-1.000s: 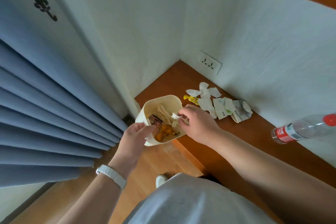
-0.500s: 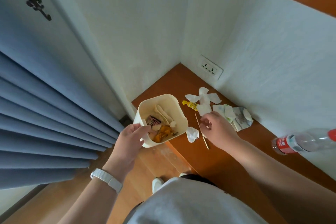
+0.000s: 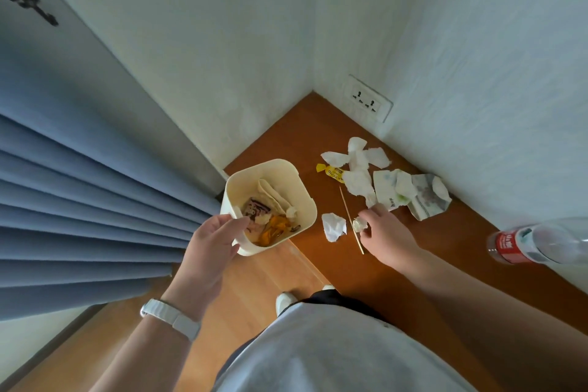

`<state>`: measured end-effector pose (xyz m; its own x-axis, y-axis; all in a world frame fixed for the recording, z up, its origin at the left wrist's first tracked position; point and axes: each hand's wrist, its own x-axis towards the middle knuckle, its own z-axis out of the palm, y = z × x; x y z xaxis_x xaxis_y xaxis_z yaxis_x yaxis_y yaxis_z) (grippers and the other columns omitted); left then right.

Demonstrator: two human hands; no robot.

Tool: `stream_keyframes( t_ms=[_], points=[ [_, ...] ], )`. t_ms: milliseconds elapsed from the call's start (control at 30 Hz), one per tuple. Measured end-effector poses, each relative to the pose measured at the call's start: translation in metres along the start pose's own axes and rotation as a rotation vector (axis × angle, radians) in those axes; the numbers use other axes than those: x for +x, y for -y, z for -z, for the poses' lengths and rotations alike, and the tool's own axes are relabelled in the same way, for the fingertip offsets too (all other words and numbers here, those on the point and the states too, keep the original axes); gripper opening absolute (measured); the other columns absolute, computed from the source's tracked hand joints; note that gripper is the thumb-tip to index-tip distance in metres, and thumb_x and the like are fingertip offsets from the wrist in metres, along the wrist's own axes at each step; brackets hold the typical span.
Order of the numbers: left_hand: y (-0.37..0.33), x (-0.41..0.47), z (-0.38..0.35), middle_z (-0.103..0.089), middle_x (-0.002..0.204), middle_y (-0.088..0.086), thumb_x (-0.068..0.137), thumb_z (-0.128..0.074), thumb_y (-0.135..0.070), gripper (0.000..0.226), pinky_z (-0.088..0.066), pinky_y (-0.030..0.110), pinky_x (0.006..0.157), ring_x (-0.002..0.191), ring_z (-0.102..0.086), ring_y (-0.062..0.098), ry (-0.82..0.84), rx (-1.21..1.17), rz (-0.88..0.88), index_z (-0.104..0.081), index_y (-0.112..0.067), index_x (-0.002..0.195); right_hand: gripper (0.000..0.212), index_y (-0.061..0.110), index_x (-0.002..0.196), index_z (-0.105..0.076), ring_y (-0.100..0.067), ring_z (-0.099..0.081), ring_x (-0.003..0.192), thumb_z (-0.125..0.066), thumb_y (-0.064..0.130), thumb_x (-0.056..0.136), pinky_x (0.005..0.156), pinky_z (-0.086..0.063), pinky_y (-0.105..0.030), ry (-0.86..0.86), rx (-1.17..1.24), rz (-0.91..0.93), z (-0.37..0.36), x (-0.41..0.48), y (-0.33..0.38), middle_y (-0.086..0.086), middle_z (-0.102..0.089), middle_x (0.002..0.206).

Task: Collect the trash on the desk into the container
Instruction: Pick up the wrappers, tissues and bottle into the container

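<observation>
My left hand (image 3: 212,240) grips the near rim of a cream plastic container (image 3: 302,197), held at the desk's left edge; wrappers and paper scraps lie inside it. My right hand (image 3: 386,235) rests on the brown desk (image 3: 451,242) and pinches a small crumpled white paper ball (image 3: 359,224) between thumb and fingers. A thin wooden skewer (image 3: 350,218) lies just left of that hand, and a torn white paper piece (image 3: 333,226) beside it. Farther back lie several white paper scraps (image 3: 359,183), a yellow candy wrapper (image 3: 332,172) and crumpled printed wrappers (image 3: 426,200).
A clear plastic bottle with a red label (image 3: 525,243) lies on the desk at the right. A wall socket (image 3: 369,99) sits in the corner above the desk. Blue curtains (image 3: 79,200) hang at the left. Wooden floor and my white shoe (image 3: 284,301) show below.
My right hand left the container's mouth, moved right onto the desk and picked up a small paper ball. The container stays in my left hand.
</observation>
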<state>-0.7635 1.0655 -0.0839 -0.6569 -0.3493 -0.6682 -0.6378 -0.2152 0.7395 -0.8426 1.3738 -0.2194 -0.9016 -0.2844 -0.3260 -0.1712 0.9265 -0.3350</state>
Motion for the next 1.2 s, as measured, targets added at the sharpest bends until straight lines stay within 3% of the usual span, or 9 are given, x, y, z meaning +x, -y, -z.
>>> stream_keyframes(
  t_ms=[200,367,500,667,800,1067,1200],
  points=[
    [-0.002,0.001,-0.009,-0.08,0.1,0.005,0.096,-0.066,-0.024,0.023,-0.054,0.035,0.091,0.104,-0.071,0.02,0.019,0.022,0.004,-0.067,-0.009,0.112,0.021,0.018,0.116,-0.061,-0.01,-0.055,0.077,-0.055,0.023,0.096,0.065,-0.048,-0.023,0.004,-0.025,-0.007,-0.002,0.002,-0.006,0.001,-0.056,0.111],
    [-0.004,0.0,-0.009,-0.077,0.107,0.007,0.096,-0.066,-0.025,0.021,-0.053,0.033,0.089,0.107,-0.069,0.02,0.024,0.037,0.002,-0.066,-0.01,0.112,0.043,0.022,0.134,-0.05,-0.009,-0.058,0.08,-0.06,0.022,0.092,0.064,-0.05,-0.019,-0.005,0.028,-0.002,-0.003,0.0,-0.002,0.002,-0.052,0.128],
    [-0.003,-0.002,-0.004,-0.076,0.11,0.008,0.096,-0.066,-0.025,0.022,-0.052,0.033,0.09,0.109,-0.068,0.021,0.013,0.044,-0.001,-0.066,-0.01,0.112,0.048,0.025,0.135,-0.049,-0.006,-0.053,0.079,-0.064,0.023,0.09,0.06,-0.043,-0.015,0.018,0.003,0.094,-0.006,-0.001,0.004,0.002,-0.05,0.126],
    [-0.002,-0.005,0.003,-0.075,0.108,0.009,0.095,-0.068,-0.024,0.021,-0.053,0.029,0.08,0.106,-0.068,0.02,-0.012,0.015,0.002,-0.066,-0.009,0.11,0.028,0.021,0.122,-0.06,-0.008,-0.053,0.08,-0.06,0.021,0.094,0.061,-0.045,-0.018,-0.011,-0.054,0.117,-0.006,0.0,0.01,0.002,-0.054,0.115],
    [0.0,-0.008,0.009,-0.075,0.108,0.008,0.095,-0.068,-0.024,0.021,-0.053,0.027,0.079,0.105,-0.068,0.019,-0.014,-0.005,-0.006,-0.066,-0.01,0.11,0.01,0.021,0.102,-0.063,-0.008,-0.053,0.073,-0.056,0.021,0.095,0.057,-0.035,-0.018,-0.014,-0.067,0.11,-0.004,0.001,0.013,0.004,-0.057,0.104],
    [0.001,-0.011,0.015,-0.081,0.086,-0.003,0.095,-0.068,-0.025,0.017,-0.054,0.021,0.07,0.091,-0.073,0.011,0.007,-0.036,-0.025,-0.068,-0.012,0.106,0.009,0.023,0.102,-0.06,-0.005,-0.055,0.069,-0.056,0.028,0.096,0.055,-0.039,-0.015,-0.094,0.062,0.096,0.028,0.003,0.043,0.013,-0.054,0.092],
    [0.002,-0.011,0.018,-0.08,0.082,-0.005,0.095,-0.068,-0.027,0.015,-0.054,0.018,0.065,0.086,-0.074,0.012,0.013,-0.029,-0.041,-0.068,-0.014,0.103,0.005,0.017,0.09,-0.058,-0.011,-0.054,0.063,-0.062,0.02,0.091,0.052,-0.047,-0.029,-0.214,0.233,0.238,0.064,0.005,0.091,0.008,-0.053,0.078]
  ],
)
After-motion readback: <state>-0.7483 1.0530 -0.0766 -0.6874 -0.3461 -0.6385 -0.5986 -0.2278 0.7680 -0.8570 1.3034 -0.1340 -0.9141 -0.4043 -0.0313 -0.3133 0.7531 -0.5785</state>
